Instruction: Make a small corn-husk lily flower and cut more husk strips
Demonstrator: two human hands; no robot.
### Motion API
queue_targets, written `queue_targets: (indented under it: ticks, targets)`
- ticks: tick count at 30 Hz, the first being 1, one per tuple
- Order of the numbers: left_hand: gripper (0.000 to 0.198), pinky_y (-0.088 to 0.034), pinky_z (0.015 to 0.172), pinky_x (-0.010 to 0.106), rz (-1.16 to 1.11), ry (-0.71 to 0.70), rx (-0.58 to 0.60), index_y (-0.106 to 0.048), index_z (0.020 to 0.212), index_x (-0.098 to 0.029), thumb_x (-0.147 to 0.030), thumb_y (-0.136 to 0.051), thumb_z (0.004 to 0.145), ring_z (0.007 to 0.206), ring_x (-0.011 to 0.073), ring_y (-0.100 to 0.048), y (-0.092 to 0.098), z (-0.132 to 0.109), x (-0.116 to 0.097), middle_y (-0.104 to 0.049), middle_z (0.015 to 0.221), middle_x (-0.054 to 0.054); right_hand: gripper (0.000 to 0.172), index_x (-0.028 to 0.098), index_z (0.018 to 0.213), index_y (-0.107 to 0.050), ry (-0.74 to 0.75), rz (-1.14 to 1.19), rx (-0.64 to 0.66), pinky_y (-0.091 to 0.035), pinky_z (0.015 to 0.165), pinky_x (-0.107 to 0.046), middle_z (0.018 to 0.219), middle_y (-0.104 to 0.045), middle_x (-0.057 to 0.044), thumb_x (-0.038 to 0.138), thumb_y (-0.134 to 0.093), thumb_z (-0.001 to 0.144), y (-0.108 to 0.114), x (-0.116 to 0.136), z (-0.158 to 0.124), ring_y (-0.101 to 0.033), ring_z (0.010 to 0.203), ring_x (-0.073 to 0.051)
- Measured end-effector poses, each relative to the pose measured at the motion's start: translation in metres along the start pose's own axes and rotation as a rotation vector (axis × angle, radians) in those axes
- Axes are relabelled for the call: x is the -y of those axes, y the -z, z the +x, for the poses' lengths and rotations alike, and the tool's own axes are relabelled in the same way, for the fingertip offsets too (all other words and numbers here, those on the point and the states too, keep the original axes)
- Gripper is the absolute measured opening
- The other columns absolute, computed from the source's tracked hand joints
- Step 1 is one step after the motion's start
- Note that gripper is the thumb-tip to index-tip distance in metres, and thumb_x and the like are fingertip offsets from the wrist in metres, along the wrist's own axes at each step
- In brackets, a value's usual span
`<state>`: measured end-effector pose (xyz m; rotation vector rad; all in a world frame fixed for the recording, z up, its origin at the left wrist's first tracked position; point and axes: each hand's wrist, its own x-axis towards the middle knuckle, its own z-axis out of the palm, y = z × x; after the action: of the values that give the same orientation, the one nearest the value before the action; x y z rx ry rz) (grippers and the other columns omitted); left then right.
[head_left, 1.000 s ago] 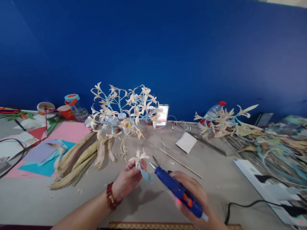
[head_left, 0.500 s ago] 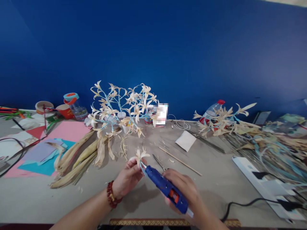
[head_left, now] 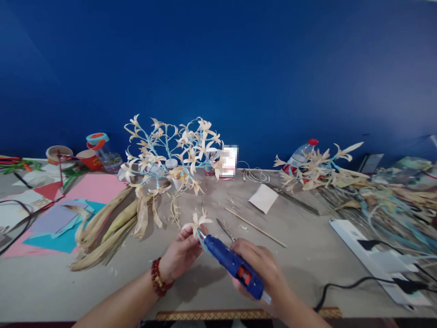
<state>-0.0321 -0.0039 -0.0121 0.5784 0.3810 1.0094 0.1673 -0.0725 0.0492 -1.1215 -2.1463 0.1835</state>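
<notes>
Head view, sole view.

Item 1, left hand point(head_left: 180, 255): closed in a fingertip pinch on the small flower point(head_left: 197, 222), held above the counter point(head_left: 307, 255); bead bracelet point(head_left: 157, 282) at the wrist.

Item 2, right hand point(head_left: 259, 269): wrapped shut around the glue gun point(head_left: 234, 266), nozzle pointing up and toward the left hand. Whether the trigger is pressed cannot be told.

Change noted: a second ago the nozzle stood apart, to the right-hand side of the flower, with a pale blue strip hanging free below the petals. The gun has since moved across, and its tip now meets the flower's base just beside the left fingertips. Judged: the nozzle is now on the joint being worked. The strip is now mostly hidden behind the nozzle.

Item 3, small flower: pale cream, narrow pointed petals fanned upward, dry and husk-like; its base is gripped and covered.

Beyond the hands: scissors point(head_left: 225, 230) and a wooden stick point(head_left: 256, 228), just past the gun. Farther out, a flower tree point(head_left: 170, 155) of matching blooms on blue stems. Beyond the left hand: corn husks point(head_left: 112, 223) and coloured paper point(head_left: 68, 218). By the right hand: a black cord point(head_left: 351, 287).
</notes>
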Motion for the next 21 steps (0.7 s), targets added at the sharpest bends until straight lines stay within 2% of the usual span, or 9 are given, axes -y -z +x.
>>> queue_targets:
  ticks: [8,13,21]
  targets:
    - [0.016,-0.039,0.068,0.025,-0.008,-0.006,0.028,-0.064,0.068,-0.016,-0.024,-0.077,0.072,0.07,0.0116,-0.052,0.0003,-0.0004,0.0002,-0.061,0.075,0.0,0.012,0.021,0.091,-0.053,0.01,-0.033,-0.016,-0.046,0.059,-0.027,0.079,-0.066,-0.007,0.032,-0.05,0.087,0.0017,0.0024,0.0015,-0.063,0.067,-0.02]
    - [0.016,-0.039,0.067,0.024,-0.004,0.003,0.01,-0.064,0.069,-0.016,-0.024,-0.077,0.071,0.07,0.0113,-0.052,-0.0005,0.0003,-0.0006,-0.06,0.074,-0.001,0.012,0.021,0.091,-0.053,-0.008,-0.019,0.028,-0.045,0.059,-0.026,0.078,-0.065,-0.006,0.031,-0.051,0.085,0.0012,0.0017,0.0003,-0.063,0.067,-0.019]
    - [0.018,-0.04,0.066,0.024,0.001,-0.004,0.011,-0.062,0.067,-0.016,-0.025,-0.077,0.072,0.069,0.0115,-0.052,-0.0012,0.0001,-0.001,-0.059,0.073,0.0,0.014,0.021,0.091,-0.052,0.001,-0.008,0.012,-0.044,0.059,-0.026,0.078,-0.064,-0.006,0.034,-0.051,0.086,-0.0024,-0.0016,-0.0015,-0.062,0.067,-0.02]
